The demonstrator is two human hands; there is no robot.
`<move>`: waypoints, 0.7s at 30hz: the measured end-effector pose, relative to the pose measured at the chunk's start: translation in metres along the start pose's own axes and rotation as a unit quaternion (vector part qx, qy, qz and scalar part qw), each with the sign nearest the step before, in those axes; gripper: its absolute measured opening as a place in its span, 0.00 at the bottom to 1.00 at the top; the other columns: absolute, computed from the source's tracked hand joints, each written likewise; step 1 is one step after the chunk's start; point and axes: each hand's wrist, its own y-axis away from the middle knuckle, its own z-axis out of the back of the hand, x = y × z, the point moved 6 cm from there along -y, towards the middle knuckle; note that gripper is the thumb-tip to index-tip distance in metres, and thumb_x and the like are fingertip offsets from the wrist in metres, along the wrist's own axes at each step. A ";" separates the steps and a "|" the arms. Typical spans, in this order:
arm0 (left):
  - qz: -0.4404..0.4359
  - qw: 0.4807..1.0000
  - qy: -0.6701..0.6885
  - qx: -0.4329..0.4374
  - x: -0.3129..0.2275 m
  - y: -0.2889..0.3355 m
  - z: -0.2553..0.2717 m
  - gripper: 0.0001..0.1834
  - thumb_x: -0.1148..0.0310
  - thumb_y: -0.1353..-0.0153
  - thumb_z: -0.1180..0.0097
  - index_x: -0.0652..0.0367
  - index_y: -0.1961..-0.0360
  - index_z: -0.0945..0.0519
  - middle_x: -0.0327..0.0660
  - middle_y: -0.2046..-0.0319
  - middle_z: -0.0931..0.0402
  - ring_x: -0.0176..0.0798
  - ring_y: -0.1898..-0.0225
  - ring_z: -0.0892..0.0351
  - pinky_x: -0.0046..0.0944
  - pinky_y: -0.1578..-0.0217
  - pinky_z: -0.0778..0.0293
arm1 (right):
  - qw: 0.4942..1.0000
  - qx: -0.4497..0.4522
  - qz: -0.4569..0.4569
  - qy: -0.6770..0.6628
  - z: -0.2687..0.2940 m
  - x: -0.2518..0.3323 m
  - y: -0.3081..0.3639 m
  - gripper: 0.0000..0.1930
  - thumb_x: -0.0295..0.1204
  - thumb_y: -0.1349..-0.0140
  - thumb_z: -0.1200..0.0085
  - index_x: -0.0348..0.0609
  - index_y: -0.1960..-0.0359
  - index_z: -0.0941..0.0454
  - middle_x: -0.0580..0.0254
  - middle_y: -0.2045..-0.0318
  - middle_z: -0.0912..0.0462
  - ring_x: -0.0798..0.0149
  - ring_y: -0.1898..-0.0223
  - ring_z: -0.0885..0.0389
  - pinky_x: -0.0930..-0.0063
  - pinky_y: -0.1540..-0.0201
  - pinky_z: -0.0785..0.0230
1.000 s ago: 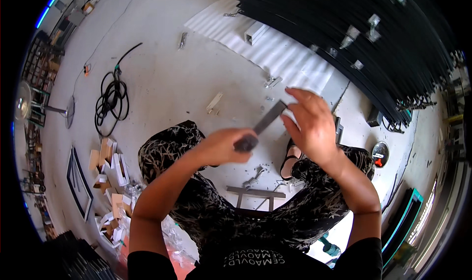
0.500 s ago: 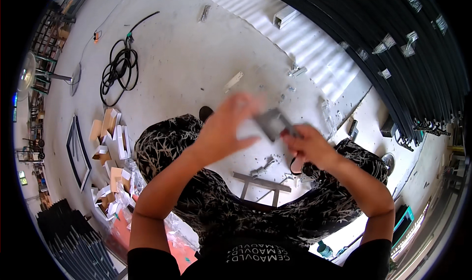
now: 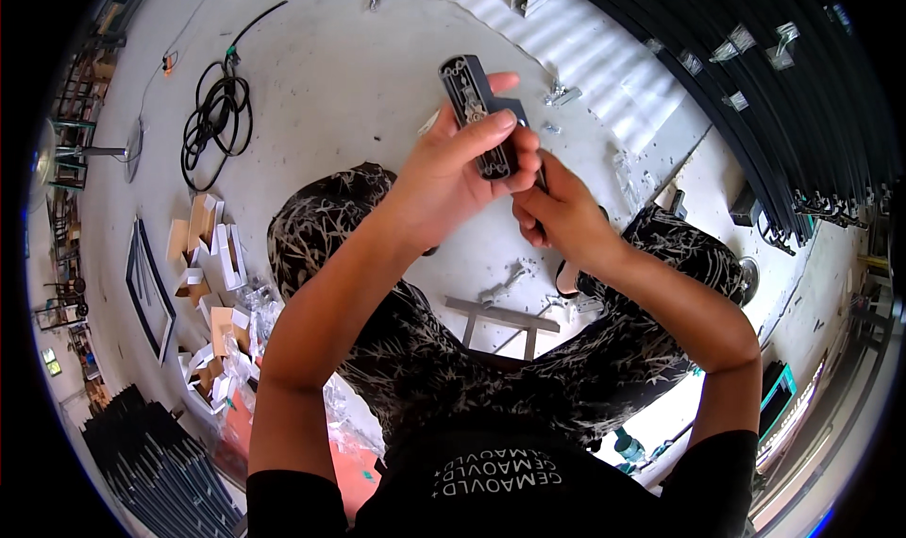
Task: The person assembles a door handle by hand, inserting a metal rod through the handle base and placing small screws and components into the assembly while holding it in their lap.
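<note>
My left hand (image 3: pixel 453 160) is closed round a dark grey oblong metal fitting (image 3: pixel 461 77), its thumb pressed across the fitting. The face toward me is hollow and shows a silvery mechanism inside. A flat dark grey part (image 3: pixel 512 109) sticks out beside it, behind my left fingers; whether the two are joined I cannot tell. My right hand (image 3: pixel 571 219) meets the left at the fitting's near right side. Its fingers are curled round a slim dark piece (image 3: pixel 541 175) that is mostly hidden.
A grey metal frame (image 3: pixel 500 313) and a crumpled clear wrapper (image 3: pixel 510 283) lie between my legs. Opened white cartons (image 3: pixel 226 255) and plastic wrapping are on the left, with a coiled black hose (image 3: pixel 217 118) beyond. Long black profiles (image 3: pixel 755 94) are stacked at the far right.
My left hand, blurred and apart from the fitting before, now grips it. The fitting has moved up and left and turned its hollow side toward me. My right hand has followed.
</note>
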 end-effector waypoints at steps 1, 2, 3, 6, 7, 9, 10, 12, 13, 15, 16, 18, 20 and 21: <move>-0.001 1.000 -0.002 0.003 0.002 -0.001 -0.003 0.18 0.68 0.34 0.52 0.51 0.43 0.35 0.38 0.67 0.29 0.34 0.65 0.26 0.34 0.64 0.27 | 1.000 0.013 -0.022 -0.018 -0.001 -0.006 0.000 0.09 0.31 0.33 0.55 0.40 0.58 0.36 0.68 0.80 0.33 0.76 0.85 0.37 0.81 0.83 0.41; 0.006 1.000 -0.001 0.007 0.005 -0.001 -0.005 0.17 0.69 0.34 0.53 0.53 0.44 0.35 0.38 0.69 0.29 0.32 0.69 0.28 0.32 0.69 0.30 | 0.998 0.026 -0.043 -0.035 -0.001 -0.012 -0.001 0.09 0.31 0.33 0.55 0.40 0.59 0.37 0.68 0.80 0.34 0.76 0.84 0.37 0.80 0.83 0.41; 0.012 1.000 0.001 0.009 0.006 -0.001 -0.007 0.17 0.70 0.34 0.53 0.54 0.44 0.35 0.38 0.72 0.30 0.31 0.73 0.30 0.31 0.74 0.33 | 0.998 0.031 -0.030 -0.044 0.001 -0.013 -0.001 0.09 0.33 0.34 0.53 0.41 0.60 0.35 0.70 0.80 0.35 0.77 0.84 0.38 0.81 0.84 0.43; -0.022 0.970 -0.240 0.020 -0.002 0.001 -0.010 0.17 0.73 0.35 0.54 0.56 0.45 0.37 0.36 0.78 0.33 0.28 0.79 0.36 0.30 0.80 0.40 | 0.991 0.085 -0.095 0.044 0.025 -0.003 -0.003 0.10 0.35 0.36 0.50 0.42 0.63 0.33 0.72 0.80 0.36 0.79 0.84 0.40 0.83 0.84 0.45; -0.009 0.952 -0.304 0.011 -0.004 0.004 -0.012 0.20 0.73 0.37 0.52 0.57 0.44 0.38 0.34 0.82 0.34 0.26 0.83 0.37 0.28 0.83 0.41 | 0.984 0.101 -0.133 0.067 0.033 0.002 0.000 0.10 0.35 0.37 0.47 0.42 0.66 0.31 0.74 0.81 0.38 0.80 0.83 0.42 0.84 0.84 0.48; 0.044 0.934 -0.355 0.019 0.004 0.009 -0.013 0.20 0.72 0.38 0.51 0.57 0.44 0.38 0.33 0.83 0.34 0.25 0.83 0.37 0.28 0.84 0.41 | 0.969 0.145 -0.165 0.110 0.049 0.005 0.002 0.10 0.35 0.37 0.47 0.42 0.66 0.31 0.75 0.81 0.39 0.80 0.83 0.43 0.84 0.84 0.48; 0.095 0.910 -0.403 0.026 0.012 0.011 -0.012 0.21 0.72 0.39 0.50 0.57 0.44 0.38 0.32 0.83 0.34 0.25 0.83 0.37 0.27 0.84 0.42 | 0.950 0.190 -0.197 0.154 0.054 0.000 0.006 0.10 0.35 0.37 0.47 0.42 0.67 0.31 0.75 0.82 0.39 0.80 0.84 0.44 0.84 0.84 0.49; 0.105 0.912 -0.397 0.020 0.015 0.012 -0.017 0.23 0.71 0.41 0.48 0.58 0.44 0.38 0.31 0.83 0.34 0.24 0.84 0.37 0.27 0.86 0.42 | 0.945 0.203 -0.208 0.149 0.059 -0.011 0.009 0.09 0.34 0.37 0.48 0.42 0.67 0.30 0.75 0.83 0.41 0.80 0.85 0.45 0.82 0.85 0.49; 0.107 0.913 -0.393 0.027 0.016 0.012 -0.017 0.23 0.71 0.41 0.48 0.57 0.45 0.37 0.31 0.83 0.34 0.24 0.83 0.37 0.26 0.86 0.42 | 0.946 0.198 -0.193 0.169 0.060 -0.012 0.009 0.11 0.37 0.36 0.48 0.42 0.66 0.30 0.75 0.83 0.39 0.79 0.85 0.43 0.82 0.85 0.48; 0.103 0.914 -0.391 0.034 0.011 0.010 -0.017 0.23 0.71 0.41 0.48 0.57 0.45 0.37 0.31 0.82 0.34 0.24 0.83 0.37 0.26 0.85 0.42 | 0.946 0.193 -0.173 0.194 0.063 -0.008 0.007 0.14 0.40 0.35 0.49 0.41 0.65 0.29 0.74 0.83 0.38 0.79 0.86 0.41 0.83 0.85 0.47; 0.100 0.926 -0.363 0.025 0.008 0.011 -0.015 0.22 0.70 0.41 0.47 0.56 0.45 0.36 0.32 0.81 0.33 0.25 0.82 0.36 0.26 0.84 0.41 | 0.951 0.184 -0.159 0.191 0.064 -0.004 0.005 0.17 0.44 0.35 0.50 0.40 0.62 0.28 0.72 0.82 0.34 0.78 0.85 0.37 0.83 0.84 0.43; 0.096 0.938 -0.333 0.017 0.001 0.015 -0.003 0.22 0.69 0.41 0.45 0.56 0.46 0.35 0.33 0.79 0.33 0.26 0.81 0.35 0.27 0.83 0.39 | 0.963 0.134 -0.132 0.193 0.077 -0.001 -0.002 0.27 0.55 0.36 0.53 0.40 0.56 0.26 0.66 0.77 0.24 0.75 0.78 0.26 0.83 0.77 0.34; 0.002 0.953 -0.285 -0.100 -0.022 0.022 0.033 0.21 0.64 0.40 0.44 0.55 0.47 0.34 0.35 0.75 0.31 0.28 0.75 0.32 0.29 0.76 0.34 | 0.983 0.042 -0.056 0.171 0.099 0.000 -0.017 0.27 0.55 0.37 0.52 0.41 0.55 0.25 0.65 0.75 0.23 0.74 0.73 0.24 0.81 0.73 0.32; -0.001 0.954 -0.283 -0.102 -0.028 0.026 0.038 0.21 0.64 0.40 0.44 0.55 0.47 0.34 0.35 0.75 0.31 0.28 0.75 0.32 0.29 0.76 0.34 | 0.978 -0.002 -0.053 0.200 0.112 -0.001 -0.022 0.26 0.53 0.37 0.51 0.40 0.55 0.25 0.65 0.72 0.23 0.72 0.69 0.24 0.78 0.68 0.31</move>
